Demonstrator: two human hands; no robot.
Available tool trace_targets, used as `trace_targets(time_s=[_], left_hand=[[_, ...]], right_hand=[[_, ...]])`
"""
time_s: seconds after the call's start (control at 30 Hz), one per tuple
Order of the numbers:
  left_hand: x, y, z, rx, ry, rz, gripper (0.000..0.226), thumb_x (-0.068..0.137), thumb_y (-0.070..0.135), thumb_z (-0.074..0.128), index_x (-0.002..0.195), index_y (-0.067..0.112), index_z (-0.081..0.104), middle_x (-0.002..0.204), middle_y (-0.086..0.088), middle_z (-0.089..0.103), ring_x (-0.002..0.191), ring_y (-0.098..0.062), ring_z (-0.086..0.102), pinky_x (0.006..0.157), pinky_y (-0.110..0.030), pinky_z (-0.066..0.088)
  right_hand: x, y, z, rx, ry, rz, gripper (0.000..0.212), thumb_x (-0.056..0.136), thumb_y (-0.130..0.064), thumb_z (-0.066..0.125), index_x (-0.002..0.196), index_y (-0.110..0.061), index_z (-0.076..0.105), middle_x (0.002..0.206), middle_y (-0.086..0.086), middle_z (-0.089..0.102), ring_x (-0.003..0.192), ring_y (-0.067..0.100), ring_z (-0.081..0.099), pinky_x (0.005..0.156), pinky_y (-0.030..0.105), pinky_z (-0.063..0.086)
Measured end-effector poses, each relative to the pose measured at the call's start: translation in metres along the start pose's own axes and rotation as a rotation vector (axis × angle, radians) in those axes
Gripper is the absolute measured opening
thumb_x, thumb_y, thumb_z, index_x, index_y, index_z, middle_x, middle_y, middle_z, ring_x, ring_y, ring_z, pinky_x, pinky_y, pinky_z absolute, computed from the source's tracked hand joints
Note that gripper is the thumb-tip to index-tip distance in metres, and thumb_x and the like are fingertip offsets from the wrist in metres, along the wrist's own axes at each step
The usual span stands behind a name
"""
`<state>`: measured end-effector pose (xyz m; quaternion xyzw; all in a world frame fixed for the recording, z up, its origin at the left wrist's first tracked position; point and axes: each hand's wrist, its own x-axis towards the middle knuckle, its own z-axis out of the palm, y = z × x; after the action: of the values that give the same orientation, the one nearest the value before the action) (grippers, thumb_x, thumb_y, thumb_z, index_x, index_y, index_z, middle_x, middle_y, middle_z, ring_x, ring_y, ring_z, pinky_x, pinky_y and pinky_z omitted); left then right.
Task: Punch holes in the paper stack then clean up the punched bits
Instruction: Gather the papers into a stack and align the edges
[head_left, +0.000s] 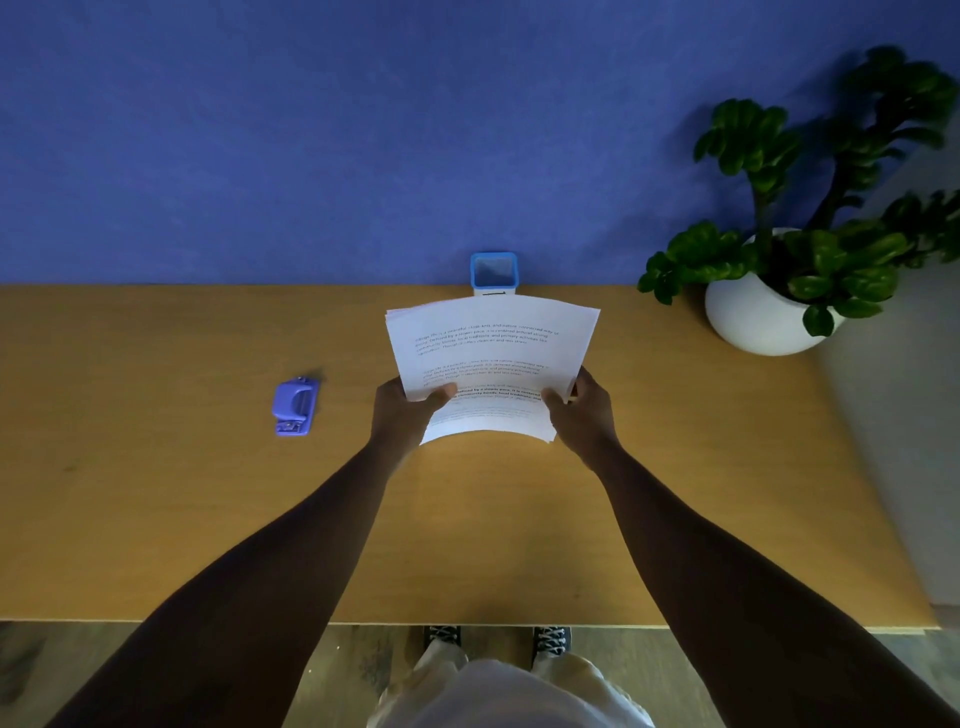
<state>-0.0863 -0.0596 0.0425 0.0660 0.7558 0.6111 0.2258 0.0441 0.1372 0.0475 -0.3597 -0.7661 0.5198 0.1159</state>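
A stack of white printed paper (493, 343) is held above the wooden table (156, 519), its sheets slightly fanned and bowed. My left hand (405, 415) grips the stack's lower left side, thumb on top. My right hand (584, 410) grips the lower right side the same way. A blue-violet hole punch (294, 407) lies on the table well to the left of my left hand, untouched. No punched bits are visible.
A small blue-rimmed square container (494, 273) stands at the table's far edge, just behind the paper. A white pot with a green plant (763, 317) sits at the back right. A blue wall rises behind the table.
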Motion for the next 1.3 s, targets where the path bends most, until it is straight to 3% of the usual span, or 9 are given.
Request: trace_targets(time_s=[0.17, 0.33, 0.6, 0.73, 0.8, 0.87, 0.97, 1.17, 1.3], left_hand=[[0.001, -0.008, -0.002, 0.021, -0.025, -0.049, 0.027, 0.077, 0.016, 0.083, 0.101, 0.022, 0.073, 0.099, 0.007, 0.076, 0.092, -0.011, 0.071, 0.073, -0.023, 0.055], [0.002, -0.005, -0.008, 0.014, -0.029, 0.009, 0.021, 0.08, 0.018, 0.081, 0.096, 0.029, 0.074, 0.094, 0.012, 0.077, 0.089, -0.003, 0.072, 0.07, -0.015, 0.055], [0.01, 0.006, -0.016, -0.061, 0.012, -0.038, 0.031, 0.077, 0.031, 0.084, 0.102, 0.017, 0.074, 0.094, 0.006, 0.078, 0.086, -0.005, 0.074, 0.067, -0.015, 0.054], [0.009, 0.008, -0.014, -0.149, 0.034, -0.095, 0.04, 0.076, 0.029, 0.085, 0.11, 0.016, 0.072, 0.096, 0.004, 0.078, 0.08, -0.002, 0.073, 0.062, -0.013, 0.052], [0.006, 0.009, -0.01, -0.207, 0.035, -0.139, 0.039, 0.077, 0.028, 0.084, 0.112, 0.017, 0.071, 0.101, 0.003, 0.076, 0.079, -0.004, 0.07, 0.065, -0.017, 0.054], [0.003, 0.01, -0.005, -0.259, 0.011, -0.17, 0.033, 0.079, 0.025, 0.083, 0.109, 0.019, 0.07, 0.103, 0.002, 0.075, 0.086, -0.009, 0.069, 0.076, -0.025, 0.056], [-0.003, 0.011, 0.005, -0.296, -0.065, -0.181, 0.031, 0.08, 0.025, 0.081, 0.109, 0.021, 0.07, 0.105, 0.005, 0.076, 0.094, -0.011, 0.071, 0.072, -0.024, 0.057], [-0.003, 0.012, 0.012, -0.273, -0.102, -0.185, 0.033, 0.084, 0.026, 0.077, 0.115, 0.02, 0.067, 0.112, 0.001, 0.075, 0.106, -0.022, 0.069, 0.086, -0.044, 0.056], [0.003, 0.014, -0.001, -0.237, -0.085, -0.163, 0.028, 0.086, 0.019, 0.076, 0.112, 0.018, 0.067, 0.111, -0.001, 0.075, 0.101, -0.02, 0.07, 0.082, -0.042, 0.059]], right_hand=[[0.0, 0.004, 0.001, -0.053, -0.039, 0.002, 0.032, 0.092, -0.017, 0.057, 0.124, -0.016, 0.058, 0.11, -0.004, 0.065, 0.095, 0.02, 0.061, 0.063, 0.019, 0.047], [0.008, -0.004, -0.001, -0.03, -0.032, -0.009, 0.03, 0.094, -0.02, 0.057, 0.124, -0.018, 0.059, 0.11, -0.005, 0.065, 0.094, 0.017, 0.061, 0.072, 0.025, 0.049], [0.023, -0.015, -0.02, 0.269, 0.017, 0.073, 0.018, 0.09, -0.016, 0.064, 0.105, -0.027, 0.063, 0.097, -0.01, 0.069, 0.092, 0.014, 0.066, 0.068, 0.024, 0.051], [0.024, -0.011, -0.025, 0.471, 0.043, 0.181, 0.018, 0.089, -0.01, 0.066, 0.104, -0.02, 0.067, 0.107, 0.006, 0.072, 0.106, 0.03, 0.066, 0.09, 0.047, 0.056], [0.023, -0.009, -0.026, 0.566, 0.037, 0.252, 0.02, 0.089, -0.008, 0.066, 0.105, -0.019, 0.067, 0.114, 0.009, 0.071, 0.11, 0.033, 0.064, 0.093, 0.052, 0.054], [0.02, -0.008, -0.024, 0.692, -0.012, 0.317, 0.024, 0.089, -0.005, 0.066, 0.11, -0.017, 0.066, 0.116, 0.006, 0.071, 0.108, 0.028, 0.067, 0.086, 0.044, 0.059], [0.016, -0.005, -0.018, 0.803, -0.098, 0.401, 0.033, 0.09, -0.003, 0.064, 0.121, -0.015, 0.063, 0.119, 0.004, 0.07, 0.11, 0.024, 0.066, 0.088, 0.043, 0.057], [0.008, -0.003, -0.006, 0.838, -0.205, 0.44, 0.037, 0.088, -0.001, 0.067, 0.122, -0.014, 0.061, 0.12, 0.006, 0.07, 0.111, 0.026, 0.065, 0.091, 0.047, 0.055], [0.008, -0.002, -0.012, 0.806, -0.169, 0.403, 0.036, 0.085, 0.003, 0.067, 0.117, -0.013, 0.063, 0.116, 0.005, 0.071, 0.109, 0.024, 0.067, 0.09, 0.043, 0.056]])
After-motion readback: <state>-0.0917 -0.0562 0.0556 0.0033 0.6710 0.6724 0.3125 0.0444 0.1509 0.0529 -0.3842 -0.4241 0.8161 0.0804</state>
